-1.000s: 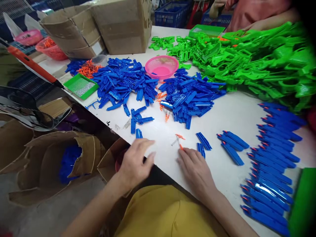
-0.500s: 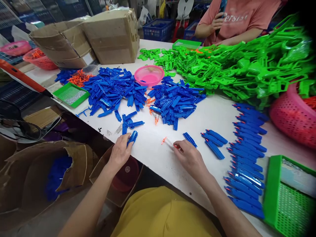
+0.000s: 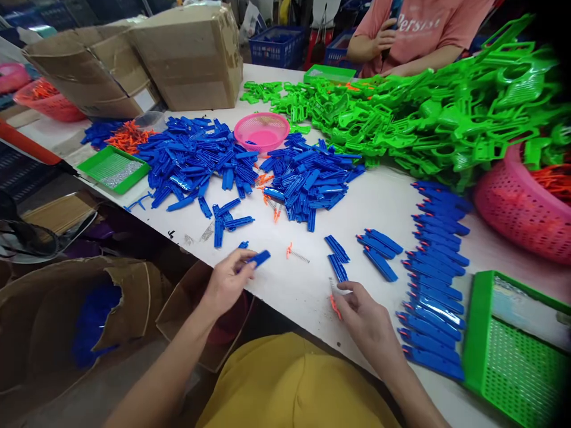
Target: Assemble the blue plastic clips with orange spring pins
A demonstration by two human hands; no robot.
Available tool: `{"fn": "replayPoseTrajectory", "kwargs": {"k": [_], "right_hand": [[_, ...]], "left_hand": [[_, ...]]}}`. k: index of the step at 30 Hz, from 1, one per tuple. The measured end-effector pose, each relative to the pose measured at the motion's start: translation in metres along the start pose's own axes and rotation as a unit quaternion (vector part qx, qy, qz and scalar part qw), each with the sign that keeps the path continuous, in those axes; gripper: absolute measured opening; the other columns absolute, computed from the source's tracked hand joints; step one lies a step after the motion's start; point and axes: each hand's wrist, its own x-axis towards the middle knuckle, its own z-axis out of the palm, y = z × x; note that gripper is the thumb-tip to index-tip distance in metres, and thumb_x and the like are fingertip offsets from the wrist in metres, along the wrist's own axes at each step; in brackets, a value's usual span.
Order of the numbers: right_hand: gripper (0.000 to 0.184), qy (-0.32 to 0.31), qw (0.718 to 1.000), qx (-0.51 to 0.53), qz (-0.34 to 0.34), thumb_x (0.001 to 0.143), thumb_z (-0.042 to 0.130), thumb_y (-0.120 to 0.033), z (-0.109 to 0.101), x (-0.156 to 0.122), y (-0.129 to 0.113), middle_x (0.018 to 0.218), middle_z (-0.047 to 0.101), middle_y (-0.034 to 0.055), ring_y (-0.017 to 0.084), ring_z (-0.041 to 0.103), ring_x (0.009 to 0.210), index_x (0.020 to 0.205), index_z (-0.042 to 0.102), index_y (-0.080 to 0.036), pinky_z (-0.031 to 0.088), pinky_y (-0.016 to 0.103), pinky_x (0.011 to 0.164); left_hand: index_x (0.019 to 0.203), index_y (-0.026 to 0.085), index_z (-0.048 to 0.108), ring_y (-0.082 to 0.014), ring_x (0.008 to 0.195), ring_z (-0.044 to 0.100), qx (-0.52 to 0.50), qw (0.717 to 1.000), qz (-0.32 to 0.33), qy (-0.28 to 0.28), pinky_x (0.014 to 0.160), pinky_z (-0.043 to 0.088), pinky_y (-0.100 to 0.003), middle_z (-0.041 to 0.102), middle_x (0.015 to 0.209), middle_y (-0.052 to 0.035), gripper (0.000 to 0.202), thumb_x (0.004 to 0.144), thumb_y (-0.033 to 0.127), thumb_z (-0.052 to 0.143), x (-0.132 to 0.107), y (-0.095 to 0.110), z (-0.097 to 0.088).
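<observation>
My left hand (image 3: pixel 227 284) pinches a blue plastic shell (image 3: pixel 260 258) above the table's front edge. Close to its knuckles lies another blue piece (image 3: pixel 243 244), partly hidden. My right hand (image 3: pixel 363 312) is closed, thumb and forefinger at an orange plastic part with a thin spring (image 3: pixel 335 307). Just beyond those fingertips lies a ribbed blue half-shell (image 3: pixel 338 268), with a second half-shell (image 3: pixel 336 248) touching or nearly touching it. Between the hands, a loose orange part (image 3: pixel 289 250) lies on the table with a spring (image 3: pixel 300 257) on it.
Blue shells are heaped (image 3: pixel 307 178) mid-table, beside a pink basket (image 3: pixel 262 132). Blue pieces with orange tips form a column (image 3: pixel 435 285) at right, next to a green tray (image 3: pixel 479 333). Green toy-gun frames (image 3: pixel 401 119) pile up behind. Across the table sits a person (image 3: pixel 423 35).
My left hand has lifted a blue shell and moved right. My right hand has drawn nearer my body with an orange part; another orange part with spring now lies free. A second half-shell shows beside the first.
</observation>
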Motion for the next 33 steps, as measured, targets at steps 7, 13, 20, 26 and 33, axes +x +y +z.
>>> {"fn": "replayPoseTrajectory", "kwargs": {"k": [7, 13, 20, 26, 33], "right_hand": [[0.027, 0.097, 0.956, -0.217, -0.175, 0.099, 0.046, -0.039, -0.013, -0.003, -0.010, 0.105, 0.069, 0.0103, 0.023, 0.067, 0.089, 0.111, 0.064, -0.022, 0.048, 0.029, 0.059], [0.027, -0.002, 0.940, -0.122, -0.318, 0.100, 0.046, -0.028, -0.009, 0.001, -0.022, 0.116, 0.066, 0.0102, 0.022, 0.064, 0.107, 0.124, 0.057, -0.023, 0.055, 0.034, 0.085], [0.016, -0.006, 0.979, -0.006, -0.205, 0.096, 0.054, -0.032, 0.015, -0.039, -0.025, 0.079, 0.063, 0.0007, 0.014, 0.061, 0.062, 0.107, 0.059, -0.021, 0.052, 0.026, 0.059], [0.023, 0.012, 0.959, -0.084, -0.271, 0.098, 0.045, -0.015, 0.003, -0.027, -0.010, 0.099, 0.068, 0.0074, 0.019, 0.064, 0.091, 0.115, 0.060, -0.022, 0.053, 0.030, 0.076], [0.029, 0.010, 0.868, -0.322, -0.379, 0.089, 0.049, -0.002, -0.019, 0.017, 0.018, 0.127, 0.064, 0.0123, 0.031, 0.050, 0.120, 0.106, 0.066, -0.018, 0.045, 0.047, 0.097]], "left_hand": [[0.113, 0.016, 0.067, -0.0112, 0.058, 0.060, -0.160, 0.964, -0.104, -0.186, 0.059, 0.051, -0.024, 0.067, 0.069, 0.0001, 0.036, 0.079, 0.030, 0.066, -0.018, 0.001, 0.059], [0.114, 0.018, 0.069, -0.0126, 0.065, 0.064, -0.199, 0.938, -0.116, -0.259, 0.063, 0.052, -0.025, 0.071, 0.080, -0.0034, 0.036, 0.080, 0.028, 0.070, -0.021, 0.012, 0.066], [0.105, 0.015, 0.067, -0.0172, 0.085, 0.068, -0.424, 0.861, -0.215, -0.179, 0.078, 0.054, -0.030, 0.073, 0.099, -0.0088, 0.035, 0.077, 0.032, 0.079, -0.050, 0.004, 0.076], [0.095, 0.015, 0.061, -0.0209, 0.080, 0.070, -0.469, 0.837, -0.273, -0.069, 0.079, 0.054, -0.035, 0.074, 0.085, -0.0089, 0.028, 0.079, 0.033, 0.076, -0.064, 0.004, 0.092], [0.097, 0.016, 0.058, -0.0231, 0.081, 0.072, -0.472, 0.833, -0.277, -0.076, 0.079, 0.053, -0.035, 0.073, 0.084, -0.0083, 0.030, 0.078, 0.029, 0.076, -0.057, 0.010, 0.086]]}}
